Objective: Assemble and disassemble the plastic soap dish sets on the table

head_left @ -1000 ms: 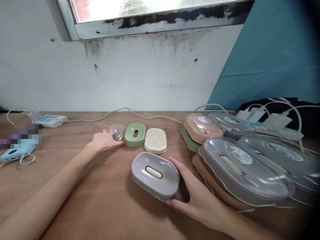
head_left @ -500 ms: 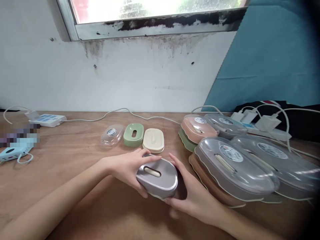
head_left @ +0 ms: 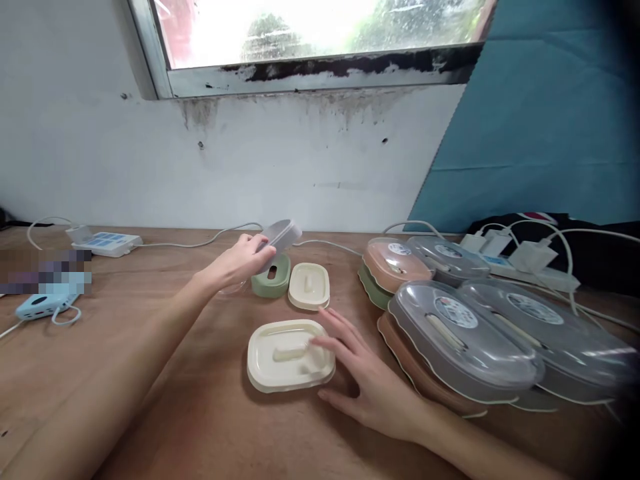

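One box taken apart: smoky grey oval plastic lid (head_left: 280,235) in the air, cream rectangular plastic tray (head_left: 280,360) on the wooden desk (head_left: 150,400)

The left hand (head_left: 235,267) has its fingers closed round the lid, tilted above the sage-green oval insert (head_left: 273,280); the right hand (head_left: 365,380) lies with fingers spread open, tips on the tray; a smaller cream tray (head_left: 310,285) sits just beside the insert; the stacked boxes (head_left: 460,340) on the right have their clear lids on; their round stickers (head_left: 447,303) carry print too small to read.

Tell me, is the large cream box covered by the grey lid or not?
Uncovered. The left hand holds the grey lid in the air, apart from the large cream box; the right hand touches it.
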Motion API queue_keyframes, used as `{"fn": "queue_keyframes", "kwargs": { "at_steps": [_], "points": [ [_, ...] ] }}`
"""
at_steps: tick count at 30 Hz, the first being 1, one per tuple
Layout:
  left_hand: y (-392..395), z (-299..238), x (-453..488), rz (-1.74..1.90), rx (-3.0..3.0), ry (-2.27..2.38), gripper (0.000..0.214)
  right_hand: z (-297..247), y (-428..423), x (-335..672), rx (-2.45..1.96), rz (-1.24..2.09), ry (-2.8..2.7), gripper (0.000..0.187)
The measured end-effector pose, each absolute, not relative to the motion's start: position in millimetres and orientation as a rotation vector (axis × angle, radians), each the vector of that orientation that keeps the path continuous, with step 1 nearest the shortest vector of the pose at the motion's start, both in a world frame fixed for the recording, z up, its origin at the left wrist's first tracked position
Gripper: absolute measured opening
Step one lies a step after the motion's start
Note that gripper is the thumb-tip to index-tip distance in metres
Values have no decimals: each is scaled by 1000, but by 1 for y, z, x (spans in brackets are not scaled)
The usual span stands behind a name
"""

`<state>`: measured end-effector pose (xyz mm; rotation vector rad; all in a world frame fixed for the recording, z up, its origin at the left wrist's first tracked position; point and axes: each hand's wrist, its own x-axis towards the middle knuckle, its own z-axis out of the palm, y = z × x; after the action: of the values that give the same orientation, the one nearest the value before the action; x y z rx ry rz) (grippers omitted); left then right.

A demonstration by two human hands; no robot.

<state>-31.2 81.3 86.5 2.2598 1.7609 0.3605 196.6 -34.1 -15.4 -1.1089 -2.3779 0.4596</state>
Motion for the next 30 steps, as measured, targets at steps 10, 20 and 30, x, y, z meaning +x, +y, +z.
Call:
{"fn": "queue_keyframes", "kwargs": {
  "at_steps": [10, 20, 30],
  "points": [
    [89, 45, 5, -5, 2436, 2057, 73, -10, -53, 187, -958, 23, -2312, 16],
    [105, 46, -11, -12, 2868, 1612, 46, 36, 37, 144, -1601, -242, -2057, 20],
    [128, 46, -31, 113, 2796, 1604, 51, 2, 59, 126, -1807, -161, -2186, 21]
  ]
}}
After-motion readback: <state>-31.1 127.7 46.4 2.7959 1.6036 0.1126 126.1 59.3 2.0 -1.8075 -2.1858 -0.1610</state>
